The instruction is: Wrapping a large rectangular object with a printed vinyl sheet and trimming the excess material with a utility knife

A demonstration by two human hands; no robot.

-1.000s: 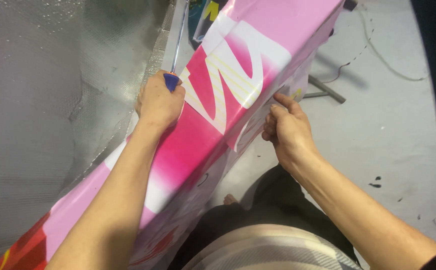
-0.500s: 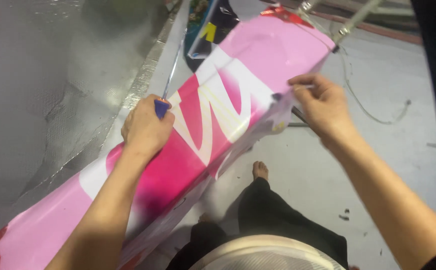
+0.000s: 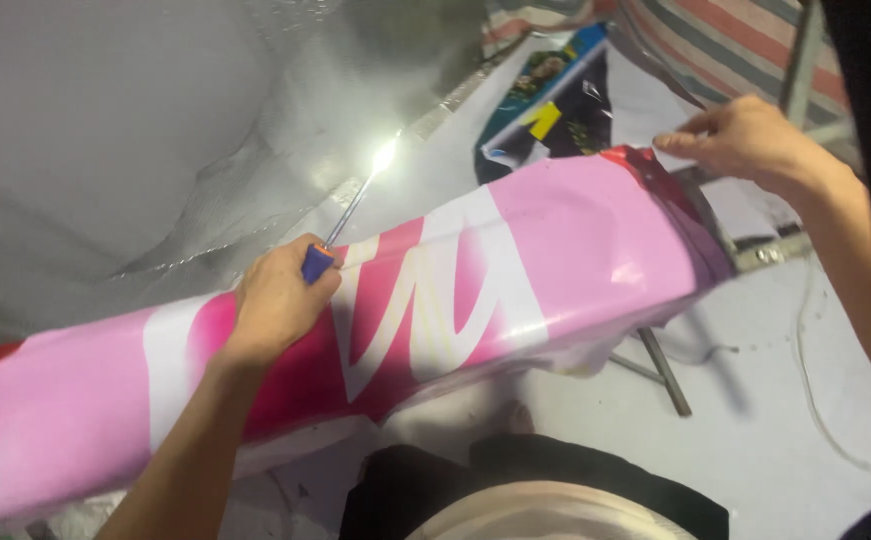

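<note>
Across the one pink banner, left hand clamps one screwdriver, shaft pointing up-right; right hand pinches the banner's end.

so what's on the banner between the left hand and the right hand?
Head view: between left hand and right hand lies only the pink banner with its white lettering; no other item rests there.

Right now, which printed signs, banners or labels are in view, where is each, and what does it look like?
Glossy pink vinyl banner: stretched over a frame across the middle, pink and magenta with large white lettering, red at both ends; left hand rests on it.
Dark printed sheet: upper centre behind the banner, blue edge, green picture, yellow patch.
</note>
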